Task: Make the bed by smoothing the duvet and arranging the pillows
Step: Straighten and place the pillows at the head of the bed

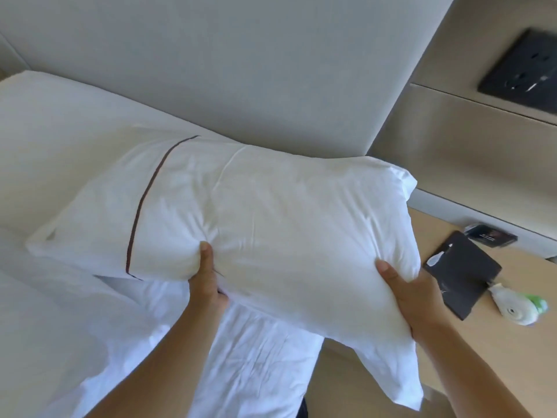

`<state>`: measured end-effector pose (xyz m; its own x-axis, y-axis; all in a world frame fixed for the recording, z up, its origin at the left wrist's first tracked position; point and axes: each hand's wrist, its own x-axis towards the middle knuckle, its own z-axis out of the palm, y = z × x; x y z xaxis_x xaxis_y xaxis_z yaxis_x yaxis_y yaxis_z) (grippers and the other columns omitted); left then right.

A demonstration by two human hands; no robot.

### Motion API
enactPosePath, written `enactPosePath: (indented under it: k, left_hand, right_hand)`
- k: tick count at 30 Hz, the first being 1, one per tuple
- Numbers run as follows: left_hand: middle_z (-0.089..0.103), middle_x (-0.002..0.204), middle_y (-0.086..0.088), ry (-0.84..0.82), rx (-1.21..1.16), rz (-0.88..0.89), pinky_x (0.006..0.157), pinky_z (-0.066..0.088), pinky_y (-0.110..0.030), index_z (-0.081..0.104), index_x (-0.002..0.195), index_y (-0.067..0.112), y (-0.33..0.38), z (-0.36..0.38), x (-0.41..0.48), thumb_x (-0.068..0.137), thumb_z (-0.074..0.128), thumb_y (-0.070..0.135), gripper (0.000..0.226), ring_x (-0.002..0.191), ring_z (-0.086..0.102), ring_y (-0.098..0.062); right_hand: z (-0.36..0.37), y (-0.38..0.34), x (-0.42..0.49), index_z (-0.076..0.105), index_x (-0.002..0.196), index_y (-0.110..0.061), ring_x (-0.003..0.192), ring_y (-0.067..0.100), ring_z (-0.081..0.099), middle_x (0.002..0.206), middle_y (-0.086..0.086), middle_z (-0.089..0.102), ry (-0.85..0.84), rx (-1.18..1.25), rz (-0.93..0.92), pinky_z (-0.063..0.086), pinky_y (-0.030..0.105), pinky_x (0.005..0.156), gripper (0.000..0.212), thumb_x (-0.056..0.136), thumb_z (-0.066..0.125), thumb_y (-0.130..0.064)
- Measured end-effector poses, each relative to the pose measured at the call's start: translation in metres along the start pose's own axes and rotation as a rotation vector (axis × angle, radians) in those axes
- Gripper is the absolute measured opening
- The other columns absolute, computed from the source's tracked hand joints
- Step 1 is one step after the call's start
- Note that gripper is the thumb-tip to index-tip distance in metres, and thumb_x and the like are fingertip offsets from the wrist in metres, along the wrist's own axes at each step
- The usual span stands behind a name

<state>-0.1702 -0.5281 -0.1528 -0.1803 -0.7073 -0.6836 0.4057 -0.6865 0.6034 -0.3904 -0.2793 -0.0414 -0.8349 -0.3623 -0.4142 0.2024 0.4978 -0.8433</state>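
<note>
A white pillow (256, 212) with a thin dark stripe near its left end is held up over the head of the bed. My left hand (206, 279) grips its near edge from below, thumb on top. My right hand (407, 297) grips the near right part the same way; the fingers of both are hidden under the pillow. A second white pillow (54, 140) lies behind it at the left, against the headboard. The white duvet (75, 342), creased, covers the bed below.
A grey padded headboard (241, 70) stands behind the bed. At the right is a wooden bedside table (452, 342) with a dark folder (464, 273), a small dark card (491, 235) and a white-and-green object (521, 307). A black socket panel (524, 70) is on the wall.
</note>
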Motion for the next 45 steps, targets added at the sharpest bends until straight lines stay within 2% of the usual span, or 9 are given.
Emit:
enactPosePath:
  k: [5, 9, 13, 21, 26, 31, 37, 40, 45]
  left_hand:
    - [0.069, 0.130, -0.003, -0.179, 0.074, -0.072, 0.105, 0.047, -0.054, 0.060, 0.137, 0.027, -0.065, 0.030, -0.042, 0.079, 0.069, 0.057, 0.065, 0.124, 0.063, -0.027]
    - [0.059, 0.143, -0.008, -0.419, 0.185, -0.103, 0.114, 0.037, -0.058, 0.053, 0.144, 0.024, -0.113, 0.052, -0.078, 0.095, 0.057, 0.052, 0.057, 0.133, 0.055, -0.029]
    - [0.052, 0.149, -0.008, -0.581, 0.308, -0.231, 0.117, 0.032, -0.059, 0.048, 0.148, 0.024, -0.158, 0.079, -0.112, 0.091, 0.061, 0.059, 0.068, 0.138, 0.049, -0.029]
    - [0.048, 0.153, -0.007, -0.731, 0.366, -0.401, 0.119, 0.028, -0.057, 0.045, 0.150, 0.026, -0.240, 0.136, -0.178, 0.099, 0.052, 0.055, 0.059, 0.141, 0.045, -0.030]
    - [0.053, 0.150, -0.004, -0.688, 0.436, -0.524, 0.117, 0.031, -0.058, 0.048, 0.147, 0.031, -0.276, 0.139, -0.184, 0.089, 0.060, 0.066, 0.069, 0.138, 0.049, -0.030]
    - [0.064, 0.136, 0.002, -0.466, 0.668, -0.669, 0.100, 0.050, -0.059, 0.052, 0.139, 0.037, -0.284, 0.130, -0.181, 0.067, 0.074, 0.076, 0.085, 0.126, 0.060, -0.028]
    - [0.076, 0.107, -0.016, -0.490, 1.339, -0.885, 0.087, 0.058, -0.054, 0.053, 0.116, 0.016, -0.228, 0.125, -0.198, 0.087, 0.056, 0.069, 0.060, 0.098, 0.074, -0.031]
    - [0.078, 0.102, -0.008, -0.608, 1.546, -0.745, 0.088, 0.058, -0.043, 0.062, 0.112, 0.010, -0.191, 0.153, -0.196, 0.094, 0.052, 0.061, 0.056, 0.097, 0.075, -0.026]
    - [0.079, 0.082, -0.003, -0.591, 1.553, -0.080, 0.081, 0.056, -0.041, 0.071, 0.094, 0.010, -0.143, 0.210, -0.177, 0.096, 0.061, 0.045, 0.036, 0.079, 0.076, -0.022]
  right_hand:
    - [-0.081, 0.020, -0.015, 0.070, 0.104, -0.020, 0.081, 0.016, 0.074, 0.089, -0.001, 0.077, 0.085, -0.038, -0.021, 0.054, 0.033, 0.070, 0.048, 0.070, 0.083, -0.051]
    - [-0.145, 0.036, -0.027, 0.066, 0.108, -0.012, 0.089, 0.022, 0.069, 0.091, 0.000, 0.071, 0.206, -0.042, 0.015, 0.049, 0.029, 0.068, 0.027, 0.086, 0.077, -0.025]
    - [-0.209, 0.057, -0.041, 0.069, 0.098, -0.016, 0.082, 0.021, 0.068, 0.088, 0.001, 0.071, 0.285, -0.095, 0.075, 0.052, 0.034, 0.069, 0.027, 0.084, 0.076, -0.037]
    - [-0.314, 0.101, -0.044, 0.070, 0.105, -0.016, 0.084, 0.027, 0.071, 0.093, 0.005, 0.074, 0.461, -0.074, 0.261, 0.056, 0.042, 0.083, 0.116, 0.020, 0.071, -0.094]
    - [-0.315, 0.127, -0.014, 0.069, 0.109, -0.021, 0.082, 0.011, 0.066, 0.087, -0.008, 0.070, 0.418, -0.096, 0.276, 0.048, 0.024, 0.067, 0.042, 0.081, 0.076, -0.051]
    - [-0.303, 0.178, 0.023, 0.055, 0.130, -0.019, 0.109, 0.033, 0.065, 0.120, 0.007, 0.066, 0.516, -0.187, 0.450, 0.053, 0.050, 0.094, 0.089, 0.065, 0.066, -0.078]
    - [-0.258, 0.144, 0.026, 0.043, 0.143, -0.015, 0.133, 0.032, 0.041, 0.148, 0.013, 0.038, 0.744, -0.293, 0.220, 0.038, 0.044, 0.106, 0.049, 0.095, 0.052, -0.015]
    - [-0.230, 0.122, 0.036, 0.047, 0.141, -0.007, 0.137, 0.036, 0.037, 0.148, 0.016, 0.041, 0.709, -0.433, -0.068, 0.032, 0.048, 0.115, 0.050, 0.092, 0.053, -0.014]
    - [-0.191, 0.094, 0.063, 0.036, 0.152, -0.016, 0.152, 0.027, 0.020, 0.161, 0.006, 0.030, 0.483, -0.733, -0.164, 0.011, 0.061, 0.119, 0.069, 0.095, 0.055, -0.050]
